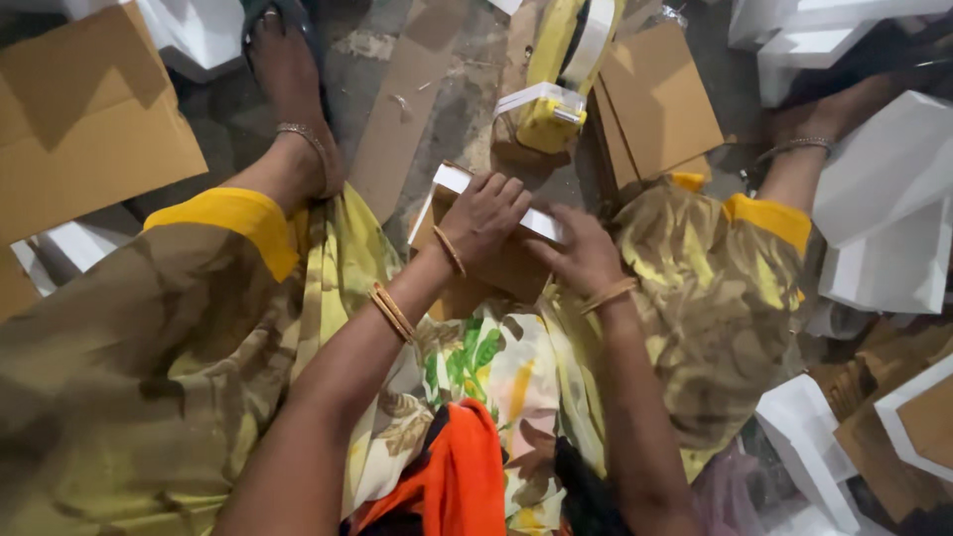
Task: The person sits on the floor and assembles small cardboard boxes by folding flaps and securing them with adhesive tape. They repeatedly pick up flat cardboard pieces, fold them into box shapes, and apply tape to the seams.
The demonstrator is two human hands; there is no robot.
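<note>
Head view: person seated on floor, legs apart. Left hand (483,213) flat, fingers spread, pressing top of small cardboard box with white trim (496,233), which sits between knees. Right hand (584,256) fingers curled over box's right edge; full closure cannot tell. Box looks partly assembled: white strip on upper edge, brown side bare. Yellow tape dispenser (552,114) just beyond box, untouched. Flat cardboard sheets (660,94) and white foam pieces (879,199) lie around, apparently unused stock.
</note>
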